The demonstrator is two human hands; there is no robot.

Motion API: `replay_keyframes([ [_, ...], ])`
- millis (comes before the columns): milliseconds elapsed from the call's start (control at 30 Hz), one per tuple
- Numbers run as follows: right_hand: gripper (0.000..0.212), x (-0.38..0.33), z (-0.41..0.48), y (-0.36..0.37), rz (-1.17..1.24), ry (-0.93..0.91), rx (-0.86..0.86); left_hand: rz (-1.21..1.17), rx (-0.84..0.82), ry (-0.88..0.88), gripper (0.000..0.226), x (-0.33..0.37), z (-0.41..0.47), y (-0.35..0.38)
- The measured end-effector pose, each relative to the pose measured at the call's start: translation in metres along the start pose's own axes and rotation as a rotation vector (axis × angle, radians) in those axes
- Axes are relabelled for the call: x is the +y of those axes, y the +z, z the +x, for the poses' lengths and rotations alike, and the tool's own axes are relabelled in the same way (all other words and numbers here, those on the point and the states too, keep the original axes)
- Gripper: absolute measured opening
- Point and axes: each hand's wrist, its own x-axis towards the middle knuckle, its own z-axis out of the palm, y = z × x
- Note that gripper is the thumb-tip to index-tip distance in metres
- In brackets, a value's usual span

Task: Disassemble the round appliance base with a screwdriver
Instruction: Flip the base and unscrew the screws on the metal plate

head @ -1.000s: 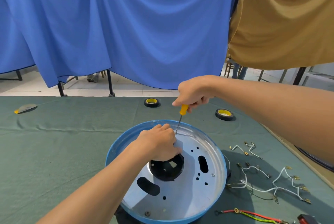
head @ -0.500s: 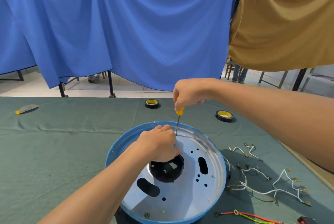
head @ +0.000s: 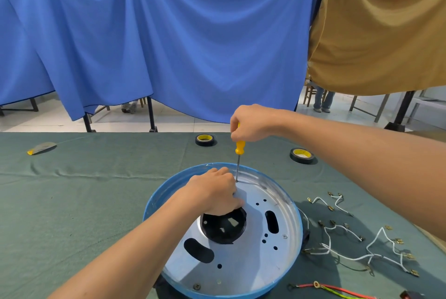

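The round appliance base (head: pixel 272 262), a silver metal plate with a blue rim and a black centre hub (head: pixel 223 227), lies on the green cloth in front of me. My right hand (head: pixel 248 123) grips the yellow handle of a screwdriver (head: pixel 239 151), which stands nearly upright with its tip on the plate near the far rim. My left hand (head: pixel 214 193) rests on the plate just left of the tip, fingers curled over the hub's far edge. The screw under the tip is too small to make out.
Loose white wires with brass terminals (head: pixel 357 243) lie right of the base; red and green-yellow leads (head: pixel 330 288) sit at the near right. Two rolls of black tape (head: pixel 205 140) (head: pixel 301 155) stand behind. A yellow-tipped tool (head: pixel 41 148) lies far left.
My right hand has lifted higher on the screwdriver and turned, bringing the shaft from a lean to nearly upright. The left hand and the base stay where they were.
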Motion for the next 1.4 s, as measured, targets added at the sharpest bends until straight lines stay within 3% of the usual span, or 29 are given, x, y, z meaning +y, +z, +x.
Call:
replay_keyframes([
  [67, 0.039, -0.001, -0.002, -0.002, 0.005, 0.021, -0.055, 0.002, -0.004, -0.002, 0.044, 0.000, 0.000, -0.001],
  [167, 0.049, 0.000, -0.002, 0.002, -0.055, 0.020, 0.008, 0.003, -0.004, -0.008, 0.044, 0.001, -0.001, -0.001],
  [300, 0.027, -0.001, -0.002, 0.002, -0.007, -0.008, -0.028, 0.000, -0.003, 0.004, 0.045, 0.001, -0.002, -0.002],
  [467, 0.053, 0.000, -0.001, 0.000, -0.126, 0.004, -0.034, 0.025, -0.017, -0.010, 0.042, 0.000, -0.003, -0.003],
  [533, 0.045, 0.002, -0.001, 0.001, -0.132, -0.004, -0.027, 0.027, -0.017, -0.006, 0.043, -0.001, -0.003, -0.002],
  [700, 0.008, 0.005, -0.005, -0.009, -0.047, -0.070, -0.232, 0.039, -0.011, 0.002, 0.039, -0.002, -0.002, -0.001],
  [733, 0.010, 0.005, -0.005, -0.010, -0.020, -0.060, -0.262, 0.038, -0.011, 0.001, 0.040, -0.002, -0.002, -0.001],
  [867, 0.052, 0.004, -0.004, -0.005, -0.124, 0.008, -0.231, 0.036, -0.009, -0.001, 0.038, -0.003, 0.000, 0.001],
  [1000, 0.030, 0.000, -0.004, -0.005, -0.231, -0.087, -0.168, 0.026, -0.005, 0.006, 0.041, -0.003, 0.000, 0.001],
  [1100, 0.006, 0.000, -0.005, -0.009, -0.178, -0.138, -0.202, 0.028, -0.003, 0.004, 0.042, -0.003, 0.000, 0.001],
  [1167, 0.011, 0.001, -0.003, -0.006, -0.106, -0.130, -0.218, 0.032, -0.004, -0.004, 0.040, -0.003, -0.001, 0.002],
  [1300, 0.061, 0.001, -0.003, -0.004, -0.139, 0.001, -0.237, 0.036, 0.002, 0.004, 0.040, -0.004, 0.000, 0.003],
  [1400, 0.051, 0.000, -0.003, -0.006, -0.248, 0.002, -0.227, 0.025, -0.006, 0.015, 0.045, -0.004, 0.001, 0.003],
])
